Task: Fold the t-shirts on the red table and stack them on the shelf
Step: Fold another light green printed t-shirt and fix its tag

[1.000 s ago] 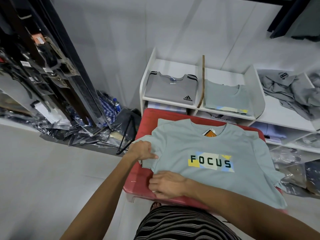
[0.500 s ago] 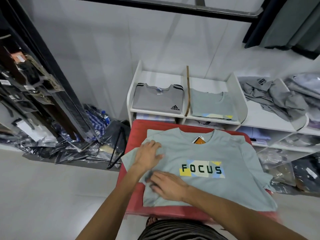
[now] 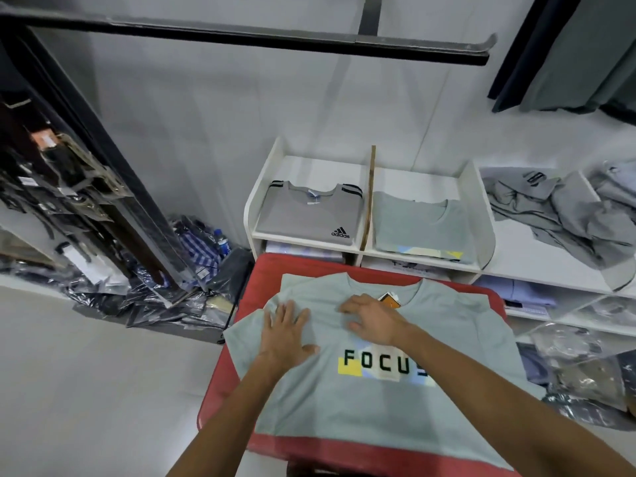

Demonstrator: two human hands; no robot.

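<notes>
A pale green t-shirt (image 3: 371,407) with a "FOCUS" print lies face up and spread flat on the red table (image 3: 247,294). My left hand (image 3: 287,333) presses flat on its left chest, fingers spread toward the left shoulder. My right hand (image 3: 371,318) rests just below the collar, fingers slightly bent on the cloth, beside an orange tag (image 3: 390,299). Behind the table the white shelf (image 3: 261,187) holds a folded grey Adidas shirt (image 3: 309,215) on the left and a folded pale green shirt (image 3: 423,228) on the right, split by a wooden divider (image 3: 370,197).
A heap of unfolded grey shirts (image 3: 557,211) lies on the white shelf to the right. Plastic-wrapped garments (image 3: 578,359) fill the lower right. Bagged clothes and a dark rack (image 3: 86,208) crowd the floor at left. A black rail (image 3: 241,32) runs overhead.
Both hands slid up the shirt from its lower left hem to the chest and collar, smoothing it. My head tilted up, so the shelf and rail show more.
</notes>
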